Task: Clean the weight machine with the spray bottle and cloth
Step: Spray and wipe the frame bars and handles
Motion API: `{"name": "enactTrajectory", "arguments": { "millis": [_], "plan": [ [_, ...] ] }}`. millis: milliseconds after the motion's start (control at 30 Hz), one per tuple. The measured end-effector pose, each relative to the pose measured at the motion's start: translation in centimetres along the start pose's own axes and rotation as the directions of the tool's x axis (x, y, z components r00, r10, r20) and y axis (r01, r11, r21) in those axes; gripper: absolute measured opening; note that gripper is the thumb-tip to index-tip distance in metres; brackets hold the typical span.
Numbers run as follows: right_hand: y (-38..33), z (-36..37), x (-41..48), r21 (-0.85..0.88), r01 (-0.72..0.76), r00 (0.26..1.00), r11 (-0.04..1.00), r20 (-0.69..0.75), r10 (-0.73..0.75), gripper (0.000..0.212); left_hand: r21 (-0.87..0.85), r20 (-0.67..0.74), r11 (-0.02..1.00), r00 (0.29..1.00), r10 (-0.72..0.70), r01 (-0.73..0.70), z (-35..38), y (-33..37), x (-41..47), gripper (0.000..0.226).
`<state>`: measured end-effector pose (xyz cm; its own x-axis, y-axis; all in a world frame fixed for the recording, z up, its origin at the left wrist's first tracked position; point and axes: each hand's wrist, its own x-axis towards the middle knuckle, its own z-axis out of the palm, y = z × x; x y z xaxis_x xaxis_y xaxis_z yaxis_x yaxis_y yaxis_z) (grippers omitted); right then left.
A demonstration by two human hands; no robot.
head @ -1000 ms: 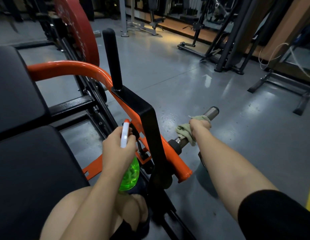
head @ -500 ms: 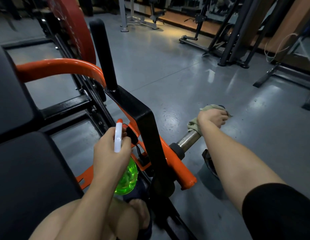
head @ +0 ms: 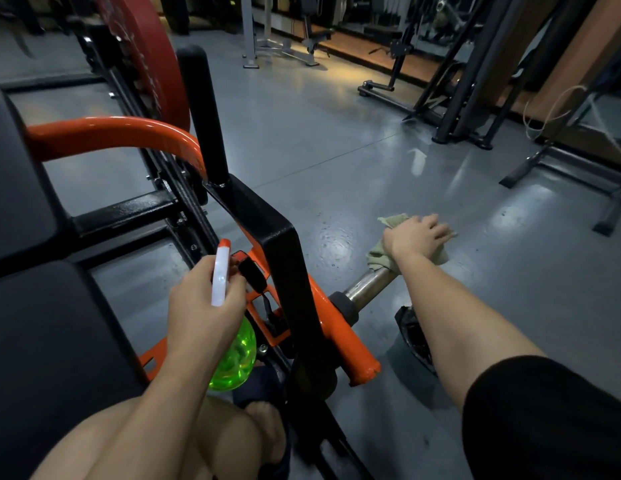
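My left hand (head: 201,306) grips a spray bottle (head: 233,358) with a green body and a white and orange head, held low beside the machine's black upright. My right hand (head: 416,237) holds a pale green cloth (head: 378,256) wrapped over the outer end of the chrome weight peg (head: 368,284), which sticks out to the right from the orange arm (head: 340,337) of the weight machine. The peg's tip is hidden under cloth and hand. A black handle post (head: 205,112) rises above the black bracket.
Black seat pads (head: 42,323) fill the left side. A red weight plate (head: 146,57) stands behind the curved orange bar (head: 111,133). Grey floor (head: 337,150) stretches ahead, with other black machine frames (head: 458,98) at the far right. My knee and foot are below the bottle.
My right hand has slid the cloth outward along the chrome peg, from near the collar to its end. The left hand with the bottle has stayed about in place.
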<state>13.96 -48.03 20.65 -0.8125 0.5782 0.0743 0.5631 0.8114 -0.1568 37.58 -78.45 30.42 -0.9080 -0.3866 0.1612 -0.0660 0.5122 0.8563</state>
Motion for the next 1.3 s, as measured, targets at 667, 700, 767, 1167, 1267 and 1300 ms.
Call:
{"name": "enactTrajectory", "arguments": {
  "millis": [667,700,767,1167,1267,1300],
  "plan": [
    [1.4,-2.6,2.3,0.268,-0.03,0.999,0.963,-0.006,0.033,0.064,0.067,0.028,0.996,0.998,0.062,-0.064,0.5,0.0,0.2,0.016],
    [1.6,-2.4,3.0,0.304,-0.067,0.998,0.95,0.028,0.062,0.069,0.069,0.031,0.995,0.997,0.063,-0.066,0.5,0.0,0.2,0.015],
    [1.8,-2.3,4.3,0.298,-0.097,0.992,0.95,0.106,0.068,0.078,0.07,0.038,0.995,0.997,0.068,-0.071,0.6,0.0,0.3,0.013],
    [-1.6,-2.3,2.5,-0.34,0.343,0.937,0.876,0.197,-0.29,0.03,0.09,0.066,0.993,0.995,0.069,-0.075,1.3,-0.2,1.3,0.008],
    [-2.9,-1.9,0.4,-0.226,0.581,0.805,0.782,0.299,-0.512,0.026,0.094,0.062,0.992,0.995,0.081,-0.087,1.4,-0.1,1.3,0.013],
    [-3.4,-1.7,-0.5,-0.18,0.62,0.767,0.764,0.346,-0.541,0.025,0.088,0.065,0.993,0.995,0.079,-0.084,1.4,-0.1,1.3,0.013]
  ]
}}
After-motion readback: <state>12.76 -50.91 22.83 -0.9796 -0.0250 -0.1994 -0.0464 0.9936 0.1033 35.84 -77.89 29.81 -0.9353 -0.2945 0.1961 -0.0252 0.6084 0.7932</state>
